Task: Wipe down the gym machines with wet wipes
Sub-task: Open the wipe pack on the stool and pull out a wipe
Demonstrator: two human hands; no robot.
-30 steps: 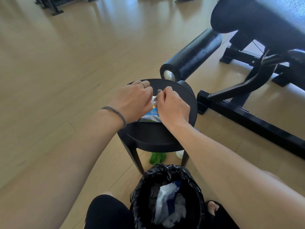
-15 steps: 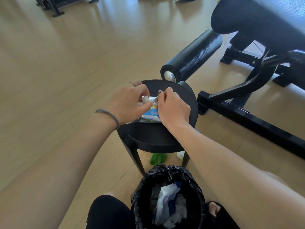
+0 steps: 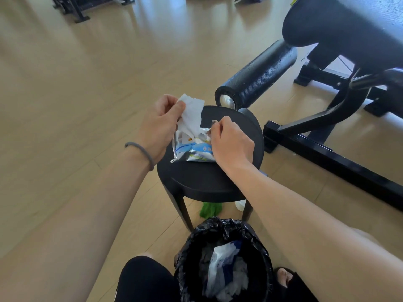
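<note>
A blue and white pack of wet wipes lies on a round black stool. My left hand pinches a white wet wipe that stands half out of the pack's opening, lifted up and to the left. My right hand rests on the pack's right end, its fingers curled and pinching the pack near the opening. A black gym bench with a padded seat and a foam roller pad stands right behind the stool.
A bin lined with a black bag, holding used wipes and wrappers, stands on the wooden floor between my legs. A green cloth and a white cap-like object lie under the stool. The bench's black steel base runs along the right.
My left hand has pulled a wipe up and out of the pack, moving left and away. My right hand has stayed on the pack, holding it down.
</note>
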